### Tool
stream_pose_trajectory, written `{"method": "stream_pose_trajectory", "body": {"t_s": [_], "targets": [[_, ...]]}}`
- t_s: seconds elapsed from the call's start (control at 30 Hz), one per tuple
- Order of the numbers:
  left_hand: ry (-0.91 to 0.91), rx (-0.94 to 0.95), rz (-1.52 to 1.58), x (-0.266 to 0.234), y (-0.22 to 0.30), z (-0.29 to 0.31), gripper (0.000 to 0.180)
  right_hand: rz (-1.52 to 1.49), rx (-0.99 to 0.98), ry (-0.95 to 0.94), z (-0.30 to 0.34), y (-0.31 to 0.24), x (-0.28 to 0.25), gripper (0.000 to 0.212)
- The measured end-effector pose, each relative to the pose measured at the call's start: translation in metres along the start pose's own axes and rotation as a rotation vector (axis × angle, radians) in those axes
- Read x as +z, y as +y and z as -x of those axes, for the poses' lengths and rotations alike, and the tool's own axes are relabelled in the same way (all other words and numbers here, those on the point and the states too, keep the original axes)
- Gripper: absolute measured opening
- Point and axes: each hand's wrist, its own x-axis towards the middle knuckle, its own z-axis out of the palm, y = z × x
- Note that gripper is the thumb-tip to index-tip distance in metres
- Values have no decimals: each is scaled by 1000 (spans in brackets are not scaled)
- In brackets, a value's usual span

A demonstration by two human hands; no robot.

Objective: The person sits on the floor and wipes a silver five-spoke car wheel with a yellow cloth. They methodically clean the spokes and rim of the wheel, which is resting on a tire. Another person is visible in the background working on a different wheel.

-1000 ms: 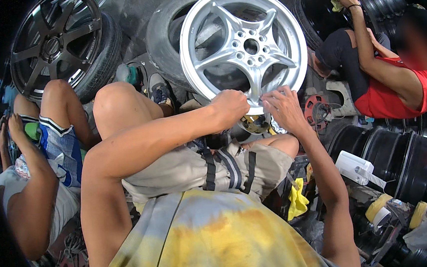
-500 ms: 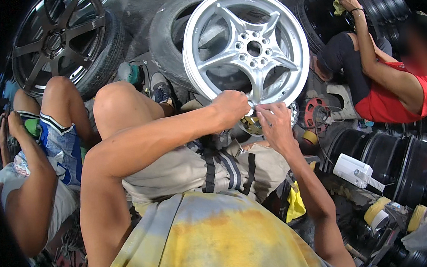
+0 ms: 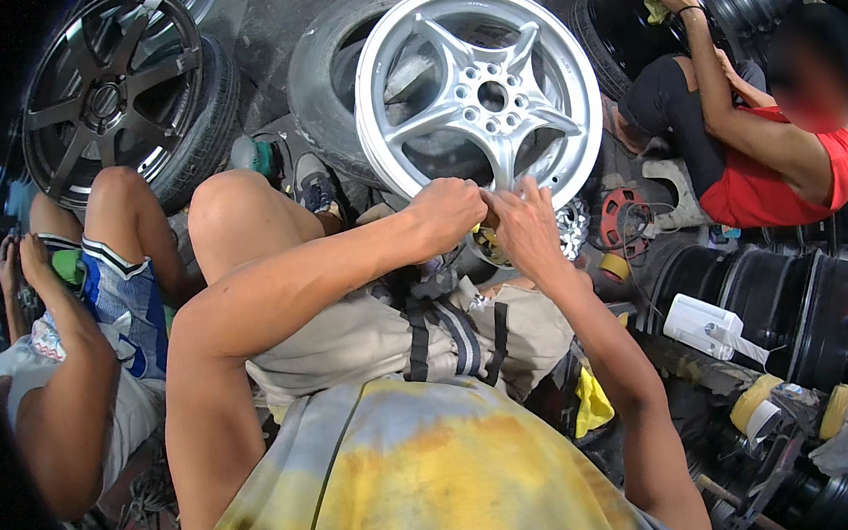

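Observation:
A silver five-spoke wheel rim (image 3: 396, 133) leans in front of me, its near edge just past my hands. My left hand (image 3: 448, 213) is closed into a fist at that lower edge, knuckles up. Beside it my right hand (image 3: 524, 225) bends its fingers in a pinch, fingertips against the left hand; the upper fingers are slightly blurred. What the two hands grip between them is hidden or too small to name. A bit of yellow shows just under them.
Behind the rim lies a tire (image 3: 310, 85). A dark wheel with a tire (image 3: 136, 83) stands far left, near a seated person (image 3: 74, 372). At right a person in red (image 3: 784, 157) wipes a black rim (image 3: 621, 25). Stacked black rims (image 3: 780, 297) and tape rolls (image 3: 754, 403) lie nearer.
My right hand has turned and its fingers have curled up closer to my left hand. The left hand stays closed. The whole view has shifted slightly.

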Motion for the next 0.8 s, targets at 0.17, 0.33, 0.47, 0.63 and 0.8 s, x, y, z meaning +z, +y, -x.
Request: {"method": "stream_pose_trajectory", "body": {"t_s": [0.17,0.33,0.47,0.63,0.8], "targets": [[25,-11,21,4,-5,5,9,26,-154,-114,-3,19,-13,31],[58,-30,43,8,-3,6,9,-91,-192,-78,17,29,-26,26],[2,-22,74,0,0,4,9,-116,-101,-3,6,10,2,26],[56,-41,72,17,-3,5,15,-126,-112,58,30,45,-7,17],[2,31,348,8,10,-7,55,-10,-74,66,30,82,-17,12]]}}
